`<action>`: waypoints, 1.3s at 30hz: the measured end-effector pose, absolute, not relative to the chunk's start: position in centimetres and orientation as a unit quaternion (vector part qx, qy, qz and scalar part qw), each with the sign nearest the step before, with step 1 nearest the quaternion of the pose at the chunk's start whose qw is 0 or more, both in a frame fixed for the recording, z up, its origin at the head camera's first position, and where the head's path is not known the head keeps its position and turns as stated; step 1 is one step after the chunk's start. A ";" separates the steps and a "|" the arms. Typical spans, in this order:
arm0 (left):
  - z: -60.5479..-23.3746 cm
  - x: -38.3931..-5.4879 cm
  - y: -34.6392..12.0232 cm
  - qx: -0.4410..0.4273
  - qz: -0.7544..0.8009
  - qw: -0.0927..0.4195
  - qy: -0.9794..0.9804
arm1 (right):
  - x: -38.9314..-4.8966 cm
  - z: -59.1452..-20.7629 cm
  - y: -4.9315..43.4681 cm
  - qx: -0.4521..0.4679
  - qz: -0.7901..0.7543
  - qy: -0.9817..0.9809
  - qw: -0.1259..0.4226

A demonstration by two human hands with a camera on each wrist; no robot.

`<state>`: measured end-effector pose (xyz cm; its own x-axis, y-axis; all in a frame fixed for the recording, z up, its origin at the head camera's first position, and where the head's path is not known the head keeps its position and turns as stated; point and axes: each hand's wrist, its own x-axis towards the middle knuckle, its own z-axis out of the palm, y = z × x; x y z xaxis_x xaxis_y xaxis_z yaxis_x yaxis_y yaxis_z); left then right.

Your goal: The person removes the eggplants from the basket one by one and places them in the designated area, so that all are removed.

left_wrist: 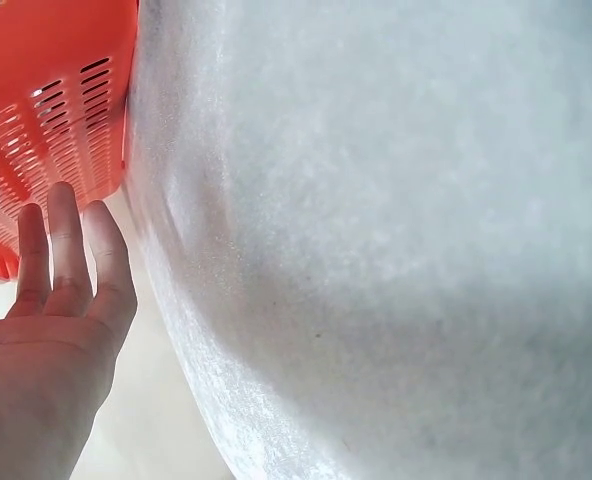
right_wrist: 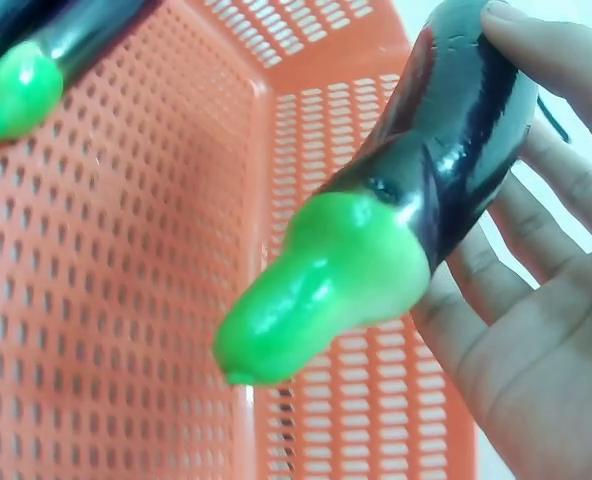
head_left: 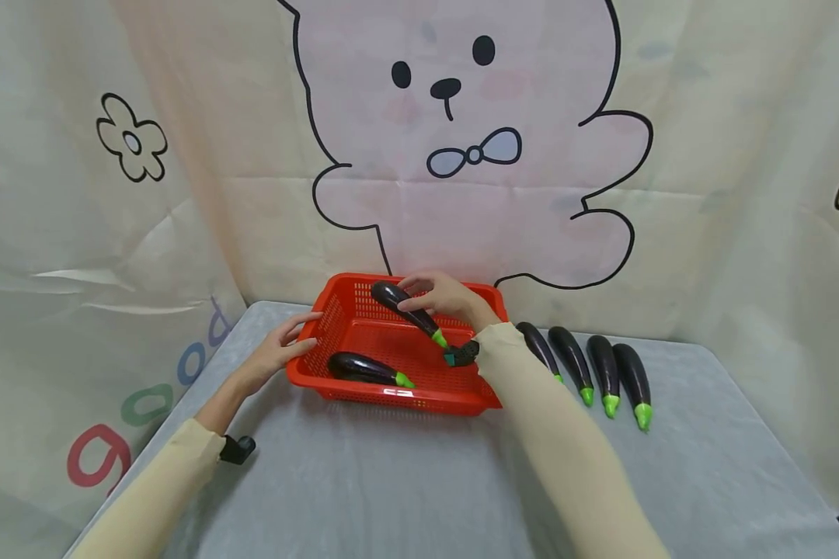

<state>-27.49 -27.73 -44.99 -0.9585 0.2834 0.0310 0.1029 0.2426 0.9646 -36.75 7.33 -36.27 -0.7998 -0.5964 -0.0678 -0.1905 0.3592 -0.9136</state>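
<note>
In the head view my right hand point(head_left: 454, 299) grips a dark purple eggplant point(head_left: 409, 310) with a bright green stem end, held over the red plastic basket point(head_left: 391, 394). The right wrist view has that eggplant point(right_wrist: 466, 110) between the thumb and fingers, its green cap point(right_wrist: 321, 290) toward the camera. Inside the basket, near its front wall, lies another eggplant point(head_left: 363, 367). My left hand point(head_left: 276, 353) is at the basket's left rim with its fingers extended. In the left wrist view, straight fingers point(left_wrist: 68, 250) reach up beside the slotted basket wall point(left_wrist: 61, 110).
To the right of the basket, several eggplants point(head_left: 604, 369) lie in a row on the grey cloth-covered table point(head_left: 363, 481), stem ends toward me. Behind the table hangs a printed curtain point(head_left: 461, 217) with a cartoon bear, close to the basket's back rim.
</note>
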 end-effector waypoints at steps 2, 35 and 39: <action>-45.0 -27.5 -27.7 0.119 0.600 0.076 0.787 | -36.7 -35.9 8.3 -0.243 -0.522 0.794 0.197; -44.5 -27.0 -27.5 0.128 0.588 0.059 0.797 | -32.4 -33.1 26.7 -0.165 -0.547 0.814 0.103; -44.5 -26.9 -27.4 0.128 0.587 0.058 0.797 | -31.2 -33.2 29.1 -0.148 -0.536 0.827 0.087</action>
